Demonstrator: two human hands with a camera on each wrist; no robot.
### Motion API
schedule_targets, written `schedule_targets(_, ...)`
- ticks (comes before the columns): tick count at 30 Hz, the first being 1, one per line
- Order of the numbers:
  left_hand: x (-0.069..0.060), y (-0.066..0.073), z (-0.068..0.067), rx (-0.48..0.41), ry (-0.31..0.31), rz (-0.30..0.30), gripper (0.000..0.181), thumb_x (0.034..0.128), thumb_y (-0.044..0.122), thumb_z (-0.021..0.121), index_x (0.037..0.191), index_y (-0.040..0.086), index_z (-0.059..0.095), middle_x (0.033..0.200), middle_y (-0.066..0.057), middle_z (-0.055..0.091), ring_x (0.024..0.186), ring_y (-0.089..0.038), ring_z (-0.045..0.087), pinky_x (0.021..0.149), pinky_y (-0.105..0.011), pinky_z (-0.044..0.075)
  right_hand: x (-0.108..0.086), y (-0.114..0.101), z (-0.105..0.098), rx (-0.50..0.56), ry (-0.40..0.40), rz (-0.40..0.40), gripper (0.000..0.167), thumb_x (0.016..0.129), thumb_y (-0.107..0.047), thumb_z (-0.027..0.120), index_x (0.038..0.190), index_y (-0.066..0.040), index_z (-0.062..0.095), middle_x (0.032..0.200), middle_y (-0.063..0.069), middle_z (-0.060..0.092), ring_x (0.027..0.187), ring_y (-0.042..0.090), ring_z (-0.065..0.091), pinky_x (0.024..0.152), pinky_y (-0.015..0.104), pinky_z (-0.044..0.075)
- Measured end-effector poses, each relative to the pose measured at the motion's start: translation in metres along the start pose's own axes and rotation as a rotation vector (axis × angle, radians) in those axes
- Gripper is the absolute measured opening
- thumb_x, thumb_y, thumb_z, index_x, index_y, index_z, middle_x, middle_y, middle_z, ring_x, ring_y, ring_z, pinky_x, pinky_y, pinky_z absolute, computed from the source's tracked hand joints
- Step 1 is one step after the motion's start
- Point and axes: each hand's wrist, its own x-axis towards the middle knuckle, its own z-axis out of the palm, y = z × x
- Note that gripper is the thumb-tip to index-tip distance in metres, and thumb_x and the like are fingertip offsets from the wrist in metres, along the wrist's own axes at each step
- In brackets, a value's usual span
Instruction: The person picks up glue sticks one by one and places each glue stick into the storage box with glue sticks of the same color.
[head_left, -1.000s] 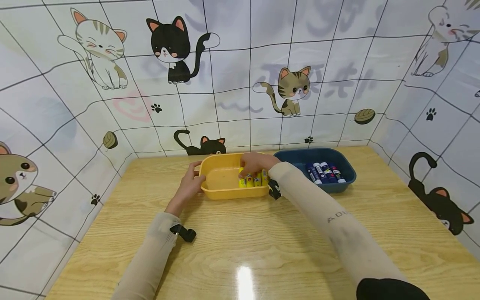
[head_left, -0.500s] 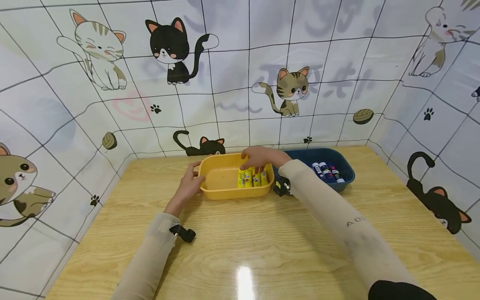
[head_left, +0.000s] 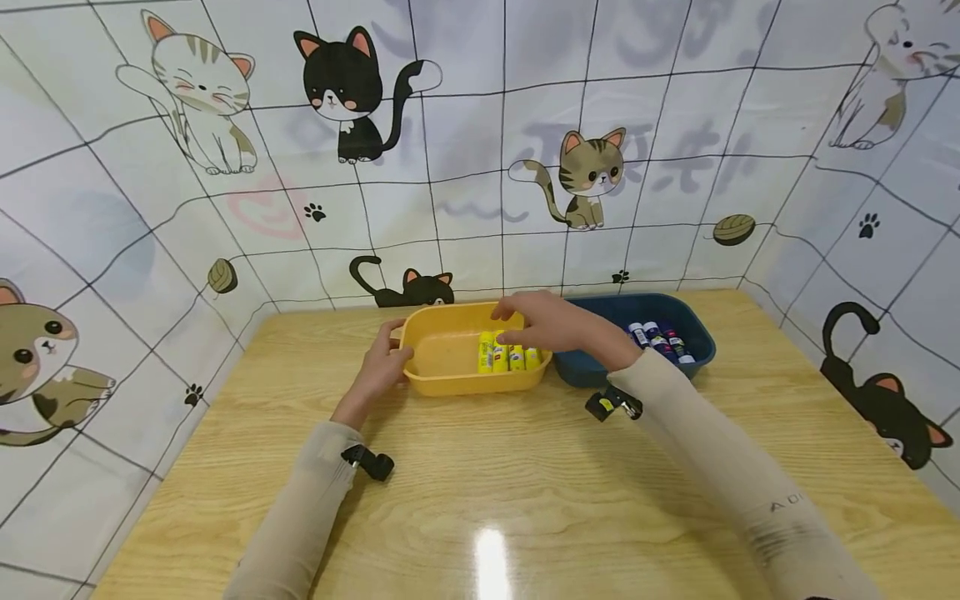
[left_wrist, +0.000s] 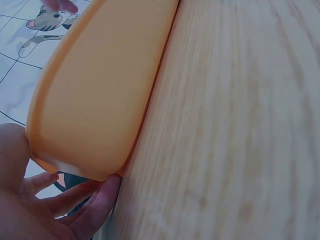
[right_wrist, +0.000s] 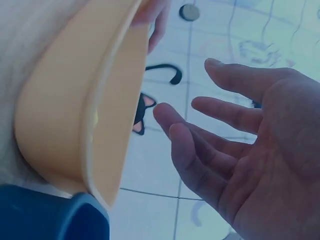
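Note:
A yellow plastic bin [head_left: 472, 386] stands at the back of the table, with several yellow glue sticks [head_left: 500, 357] side by side in its right half. My left hand [head_left: 381, 367] grips the bin's left end, thumb at the rim and fingers against the outer wall; the left wrist view shows those fingertips [left_wrist: 107, 192] at its lower edge. Over the bin's right end hovers my right hand [head_left: 551, 321], fingers loosely bent and apart. Nothing lies in that hand [right_wrist: 270, 140] in the right wrist view. It partly hides the glue sticks and the right rim.
Right beside the yellow bin stands a dark blue bin [head_left: 577, 372], holding several blue glue sticks with white caps [head_left: 662, 342]. A cat-patterned sheet [head_left: 480, 208] rises behind both bins. The wooden table [head_left: 450, 467] stretches in front.
My right hand has come up out of the yellow bin and moved right, away from the glue sticks, with its fingers loosened. The left hand keeps its place on the bin.

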Motion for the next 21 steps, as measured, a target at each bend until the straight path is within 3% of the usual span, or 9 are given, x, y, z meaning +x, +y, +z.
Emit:
schedule_targets(6, 0.002, -0.001, 0.000, -0.003, -0.009, -0.007, 0.065, 0.0996, 0.015, 0.051, 0.160, 0.022, 0.030, 0.140, -0.025, 0.054, 0.110, -0.036, 0.065, 0.070, -0.030, 0.062, -0.035, -0.005, 0.025, 0.012, 0.038, -0.051, 0.033, 0.102, -0.030, 0.065, 0.130, -0.011, 0.068, 0.128, 0.007, 0.070, 0.090, 0.014, 0.069, 0.084, 0.033, 0.058)
schedule_targets(12, 0.002, -0.003, -0.003, -0.005, -0.011, -0.020, 0.064, 0.1006, 0.015, 0.052, 0.160, 0.023, 0.030, 0.142, -0.025, 0.053, 0.111, -0.036, 0.065, 0.072, -0.030, 0.063, -0.059, 0.005, 0.046, 0.064, 0.056, -0.075, 0.017, 0.100, -0.023, 0.068, 0.112, -0.011, 0.072, 0.107, 0.003, 0.074, 0.082, 0.007, 0.066, 0.076, 0.026, 0.058)
schedule_targets(16, 0.001, -0.005, -0.006, -0.025, -0.023, -0.025, 0.066, 0.1029, 0.021, 0.056, 0.162, 0.021, 0.027, 0.146, -0.027, 0.051, 0.117, -0.041, 0.065, 0.075, -0.034, 0.064, -0.071, 0.021, 0.051, 0.065, 0.100, -0.066, 0.005, 0.100, -0.018, 0.068, 0.098, -0.015, 0.071, 0.089, -0.002, 0.072, 0.072, 0.004, 0.059, 0.066, 0.024, 0.052)
schedule_targets(21, -0.004, -0.010, -0.017, -0.051, -0.037, -0.053, 0.069, 0.1061, 0.038, 0.054, 0.164, 0.017, 0.022, 0.151, -0.027, 0.046, 0.126, -0.043, 0.061, 0.086, -0.042, 0.064, -0.085, 0.043, 0.043, 0.047, 0.151, -0.037, 0.009, 0.099, -0.019, 0.069, 0.091, -0.016, 0.069, 0.074, -0.007, 0.064, 0.062, 0.005, 0.051, 0.058, 0.023, 0.045)
